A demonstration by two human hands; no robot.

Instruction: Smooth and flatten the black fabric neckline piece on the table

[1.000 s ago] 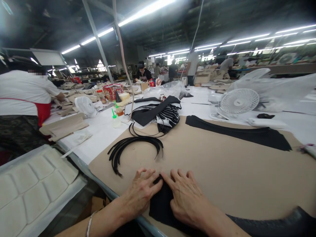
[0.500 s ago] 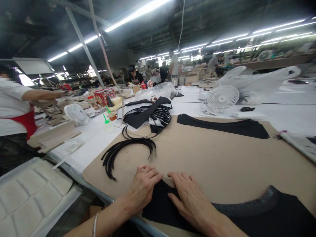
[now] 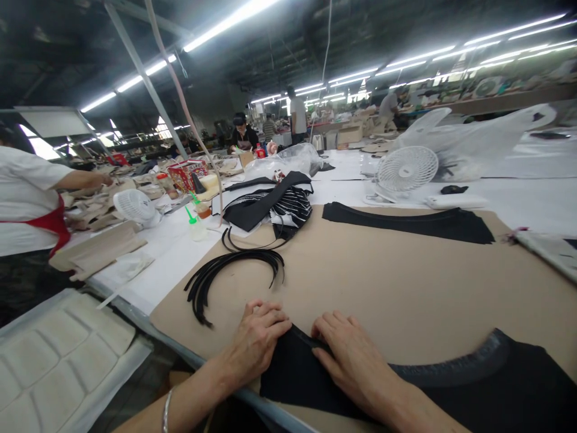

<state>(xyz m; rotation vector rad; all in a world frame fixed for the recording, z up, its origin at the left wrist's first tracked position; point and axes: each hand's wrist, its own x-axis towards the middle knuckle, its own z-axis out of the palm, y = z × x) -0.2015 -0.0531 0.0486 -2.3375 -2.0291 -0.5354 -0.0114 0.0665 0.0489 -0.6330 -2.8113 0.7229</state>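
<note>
A large black fabric piece (image 3: pixel 297 367) lies along the front of the tan board, its curved upper edge showing a shinier dark strip (image 3: pixel 469 364) toward the right. My left hand (image 3: pixel 259 337) is closed at the piece's left corner, fingers bent and pressed together on its edge. Just to the right, my right hand (image 3: pixel 347 349) grips the same edge, fingers curled over it and thumb lying on the cloth. Part of the edge is hidden under both hands. Beyond my left hand rests a bundle of thin black curved strips (image 3: pixel 234 258).
The tan board (image 3: pixel 406 282) covers the near table. Further back lie long black pieces (image 3: pixel 406 222), a striped black bundle (image 3: pixel 293 210), a white fan (image 3: pixel 408 171) and a plastic bag (image 3: pixel 491 141). Green-tipped bottles (image 3: pixel 196 225) stand left. A co-worker (image 3: pixel 27 198) works at far left.
My right hand has shifted slightly right along the edge and its fingers have curled in more. My left hand has moved slightly left, staying at the corner. The view has tilted slightly.
</note>
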